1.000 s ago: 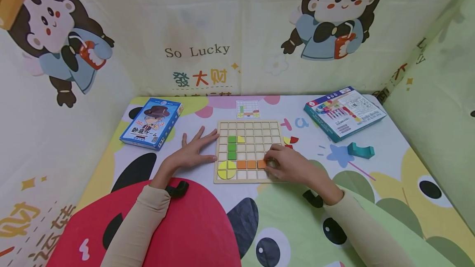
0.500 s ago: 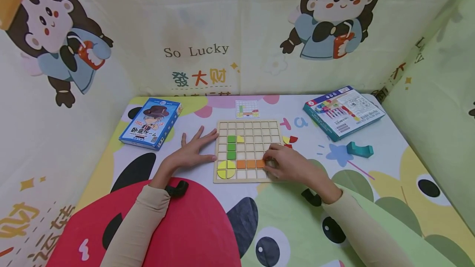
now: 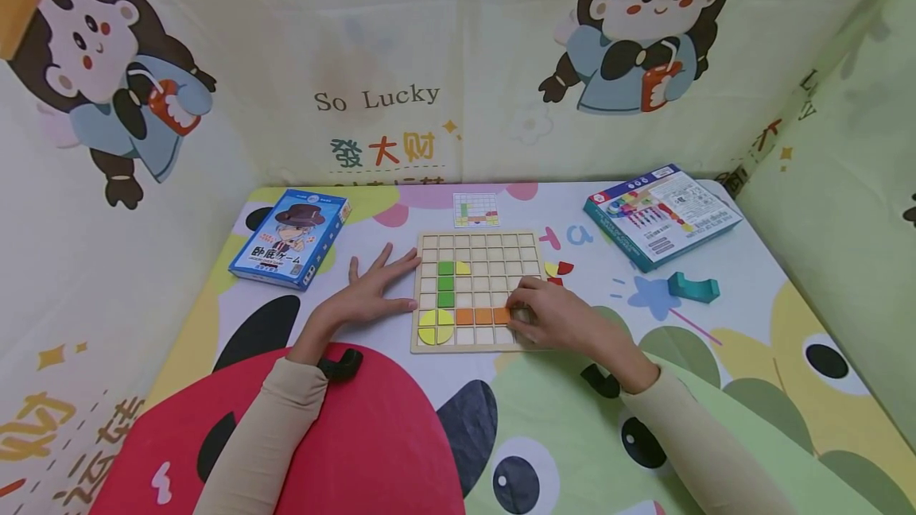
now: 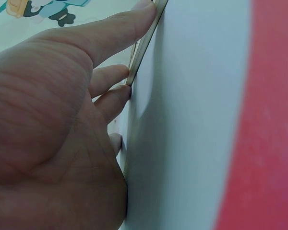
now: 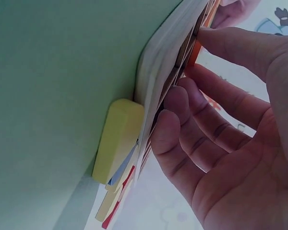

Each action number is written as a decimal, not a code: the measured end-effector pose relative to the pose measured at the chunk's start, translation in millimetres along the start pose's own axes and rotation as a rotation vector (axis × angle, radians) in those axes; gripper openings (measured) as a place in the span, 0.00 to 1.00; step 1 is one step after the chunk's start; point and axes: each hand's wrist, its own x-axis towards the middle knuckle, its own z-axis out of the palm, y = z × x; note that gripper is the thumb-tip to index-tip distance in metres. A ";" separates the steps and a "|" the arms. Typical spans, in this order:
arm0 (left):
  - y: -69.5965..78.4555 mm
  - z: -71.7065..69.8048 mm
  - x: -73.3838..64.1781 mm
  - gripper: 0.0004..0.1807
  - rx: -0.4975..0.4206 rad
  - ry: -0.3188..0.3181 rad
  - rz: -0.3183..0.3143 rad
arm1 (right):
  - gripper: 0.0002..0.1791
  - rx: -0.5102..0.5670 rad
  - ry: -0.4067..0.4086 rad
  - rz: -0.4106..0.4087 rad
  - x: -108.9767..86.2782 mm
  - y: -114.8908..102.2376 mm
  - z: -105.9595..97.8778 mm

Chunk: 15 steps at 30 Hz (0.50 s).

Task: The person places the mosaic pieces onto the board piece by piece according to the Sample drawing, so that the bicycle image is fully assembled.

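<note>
A wooden grid board lies on the table between the two hands. My left hand rests beside it, fingers spread and straight, with thumb and fingertips at its left edge; the left wrist view shows them along that edge. My right hand pinches the right end of an orange strip low on the grid, thumb and index finger on it in the right wrist view. The hand covers the board's lower right corner. A green strip, a yellow circle of quarters and a small yellow piece sit in the grid.
A pattern card lies behind the board. Loose red and yellow pieces are at its right edge, and a yellow block shows beside it. A blue box stands left, a teal box and teal curved block right.
Both hands keep their places, and the orange strip stays where it was. Only the camera has shifted very slightly.
</note>
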 end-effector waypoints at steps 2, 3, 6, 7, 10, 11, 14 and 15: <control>0.3 -0.2 -0.1 0.48 -0.002 0.001 0.000 | 0.15 0.000 0.003 -0.005 0.1 0.2 -0.2; 0.1 -0.1 0.2 0.48 -0.003 0.002 0.000 | 0.15 0.001 0.003 -0.004 0.2 0.1 -0.3; 0.6 -0.4 -0.2 0.48 -0.007 0.001 0.000 | 0.15 0.004 -0.001 0.003 0.3 -0.1 -0.7; 0.7 -0.4 -0.3 0.48 -0.008 0.001 -0.001 | 0.15 0.005 -0.002 0.005 0.3 -0.1 -0.7; 0.7 -0.4 -0.5 0.48 -0.008 0.001 -0.002 | 0.15 0.007 -0.002 0.009 0.4 0.3 -0.3; 0.6 -0.4 -0.5 0.48 -0.008 0.000 -0.002 | 0.15 0.006 -0.001 0.009 0.5 0.4 0.0; 0.6 -0.2 -0.6 0.48 -0.006 0.000 -0.003 | 0.15 0.004 0.003 0.003 0.6 1.5 1.2; 0.4 -0.1 -0.5 0.48 -0.006 0.000 -0.004 | 0.15 0.003 0.004 0.002 0.6 1.8 1.5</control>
